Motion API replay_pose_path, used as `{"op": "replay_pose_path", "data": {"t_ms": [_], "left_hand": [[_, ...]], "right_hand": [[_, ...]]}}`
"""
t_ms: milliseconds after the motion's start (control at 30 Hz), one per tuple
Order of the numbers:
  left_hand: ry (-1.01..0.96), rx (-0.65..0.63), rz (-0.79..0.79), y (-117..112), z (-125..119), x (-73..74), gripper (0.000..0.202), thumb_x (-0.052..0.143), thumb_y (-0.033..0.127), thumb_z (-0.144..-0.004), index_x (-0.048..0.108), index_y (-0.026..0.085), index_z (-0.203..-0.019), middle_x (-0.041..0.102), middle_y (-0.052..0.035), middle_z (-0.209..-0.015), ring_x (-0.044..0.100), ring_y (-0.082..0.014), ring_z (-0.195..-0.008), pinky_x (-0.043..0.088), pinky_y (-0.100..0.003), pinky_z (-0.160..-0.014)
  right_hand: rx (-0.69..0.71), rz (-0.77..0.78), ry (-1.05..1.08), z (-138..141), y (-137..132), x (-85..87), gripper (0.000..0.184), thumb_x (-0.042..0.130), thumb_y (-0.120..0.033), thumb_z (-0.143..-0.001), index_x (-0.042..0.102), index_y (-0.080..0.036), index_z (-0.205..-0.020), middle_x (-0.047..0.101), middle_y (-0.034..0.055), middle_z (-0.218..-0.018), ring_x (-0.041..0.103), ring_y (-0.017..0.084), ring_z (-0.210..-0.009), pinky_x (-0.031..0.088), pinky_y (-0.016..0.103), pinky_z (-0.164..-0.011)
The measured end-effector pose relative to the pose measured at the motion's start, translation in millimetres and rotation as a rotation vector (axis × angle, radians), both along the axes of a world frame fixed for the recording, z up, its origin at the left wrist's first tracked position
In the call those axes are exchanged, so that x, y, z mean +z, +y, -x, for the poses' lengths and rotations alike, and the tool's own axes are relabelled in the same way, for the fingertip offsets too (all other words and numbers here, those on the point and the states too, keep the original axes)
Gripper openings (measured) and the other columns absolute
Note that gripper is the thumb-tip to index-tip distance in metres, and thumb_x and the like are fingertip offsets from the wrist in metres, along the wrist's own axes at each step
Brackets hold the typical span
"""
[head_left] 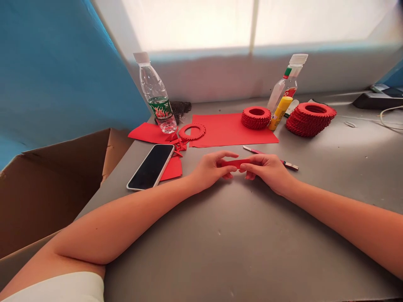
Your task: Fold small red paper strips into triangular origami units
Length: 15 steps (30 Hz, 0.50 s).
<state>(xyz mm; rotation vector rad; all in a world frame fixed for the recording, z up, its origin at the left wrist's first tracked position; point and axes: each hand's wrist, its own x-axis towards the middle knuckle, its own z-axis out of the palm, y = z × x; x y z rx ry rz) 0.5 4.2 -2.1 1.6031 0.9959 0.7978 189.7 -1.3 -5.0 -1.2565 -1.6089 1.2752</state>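
Left hand (210,170) and right hand (268,169): each is closed in a fingertip pinch on one end of the single red paper strip (236,162), held between them low over the grey table (239,243).

One craft knife (288,165) lies just behind the right hand. One phone (151,166) lies to the left, face up.

Farther back:
- three red paper rings (256,117)
- two clear bottles (155,94)
- one yellow glue stick (280,113)

Bare forearms lead to my left hand (210,170) and right hand (269,170); a cream-white short sleeve (66,288) covers my left upper arm.
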Motion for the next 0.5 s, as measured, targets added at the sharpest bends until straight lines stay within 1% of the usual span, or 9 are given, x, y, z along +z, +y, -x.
{"op": "replay_pose_path", "data": {"t_ms": [133, 300, 500], "left_hand": [[0.001, -0.002, -0.001, 0.3, 0.1, -1.0, 0.035, 0.062, 0.025, -0.073, 0.057, 0.019, -0.107, 0.066, -0.0004, -0.070, 0.062, -0.0109, -0.059, 0.051, -0.025, -0.063], [-0.009, -0.006, 0.005, 0.6, -0.1, -2.8, 0.036, 0.063, 0.027, -0.072, 0.057, 0.019, -0.107, 0.067, -0.0012, -0.074, 0.061, -0.0105, -0.059, 0.052, -0.025, -0.063], [0.004, 0.004, 0.015, 0.7, -0.4, -2.1, 0.036, 0.063, 0.029, -0.072, 0.058, 0.019, -0.106, 0.067, -0.0009, -0.073, 0.061, -0.0107, -0.059, 0.052, -0.025, -0.063]], "right_hand": [[-0.005, -0.003, -0.012, 0.3, 0.2, -0.2, 0.026, 0.065, -0.040, -0.068, 0.070, -0.018, -0.081, 0.065, 0.0027, -0.067, 0.052, 0.010, -0.051, 0.047, 0.028, -0.056], [0.002, 0.017, 0.025, 0.3, 1.0, -1.5, 0.027, 0.066, -0.041, -0.067, 0.070, -0.017, -0.079, 0.066, 0.0026, -0.069, 0.053, 0.010, -0.052, 0.047, 0.026, -0.054], [0.030, 0.003, 0.042, -0.2, 0.6, -0.8, 0.024, 0.065, -0.038, -0.068, 0.069, -0.018, -0.081, 0.065, 0.0025, -0.069, 0.054, 0.010, -0.055, 0.047, 0.025, -0.056]]}}
